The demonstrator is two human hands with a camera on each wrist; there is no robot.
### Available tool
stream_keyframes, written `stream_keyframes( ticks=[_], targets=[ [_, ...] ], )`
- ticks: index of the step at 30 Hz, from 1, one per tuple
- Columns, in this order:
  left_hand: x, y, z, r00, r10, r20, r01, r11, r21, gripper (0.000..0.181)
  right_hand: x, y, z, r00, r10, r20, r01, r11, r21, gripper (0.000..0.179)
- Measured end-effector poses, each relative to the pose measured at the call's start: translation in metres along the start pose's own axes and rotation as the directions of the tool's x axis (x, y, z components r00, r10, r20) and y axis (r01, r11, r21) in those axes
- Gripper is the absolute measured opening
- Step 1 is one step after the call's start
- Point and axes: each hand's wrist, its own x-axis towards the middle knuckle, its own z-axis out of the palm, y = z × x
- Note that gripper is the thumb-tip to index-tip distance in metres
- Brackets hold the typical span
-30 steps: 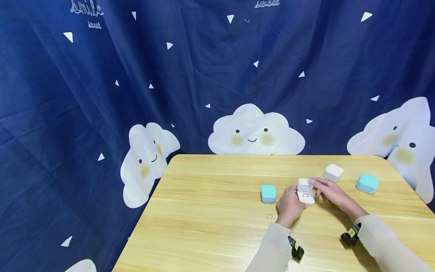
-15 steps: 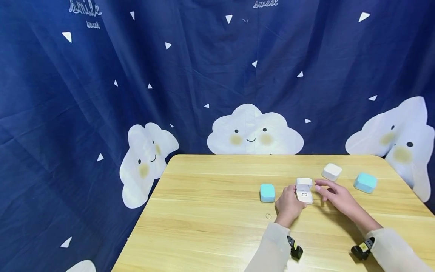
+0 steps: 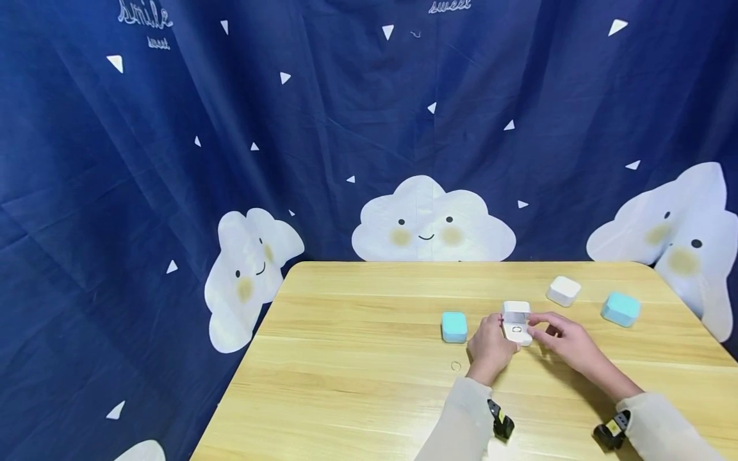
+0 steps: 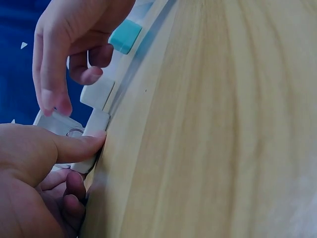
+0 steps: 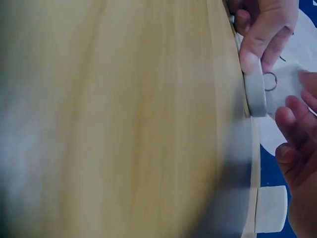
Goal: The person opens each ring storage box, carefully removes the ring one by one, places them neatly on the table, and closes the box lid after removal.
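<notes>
A white ring box (image 3: 516, 335) stands on the table with its lid raised. Inside it a ring (image 5: 271, 82) sits upright in the insert. My left hand (image 3: 492, 349) grips the base of the box from the left, the thumb across its front in the left wrist view. On the other side my right hand (image 3: 567, 341) has its loosely bent fingers at the right edge of the box. In the left wrist view that hand's fingertips (image 4: 54, 106) are close to the lid; whether they touch it I cannot tell.
A second ring (image 3: 456, 366) lies on the wooden table (image 3: 346, 397), left of my left hand. A teal box (image 3: 454, 328) stands beyond it. A closed white box (image 3: 564, 291) and another teal box (image 3: 621, 310) stand at the back right.
My right hand has let go of the lid, drawn back to the right, then come in again beside the box. The lid stands slightly more upright. My left hand keeps its hold.
</notes>
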Motion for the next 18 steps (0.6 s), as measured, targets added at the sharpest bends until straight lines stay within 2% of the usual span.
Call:
stream_keyframes(
  ticks=[4,9,14,18],
  targets=[
    [0.000,0.000,0.000,1.000,0.006,-0.001,-0.006,1.000,0.006,0.062,0.003,0.002,0.006,0.998,-0.069,-0.004,0.069,0.997,-0.041,0.026],
    [0.001,0.000,0.001,1.000,0.011,-0.002,-0.011,1.000,0.017,0.062,0.008,0.001,0.011,0.985,-0.175,-0.016,0.170,0.972,-0.160,0.021],
    [0.001,0.000,0.001,1.000,0.012,-0.007,-0.012,1.000,0.022,0.060,0.012,-0.001,0.014,0.982,-0.186,-0.019,0.176,0.955,-0.240,0.019],
    [0.001,0.000,0.001,1.000,0.015,-0.013,-0.015,1.000,0.024,0.060,0.015,-0.001,0.015,0.981,-0.194,-0.021,0.183,0.953,-0.241,0.017]
  ],
)
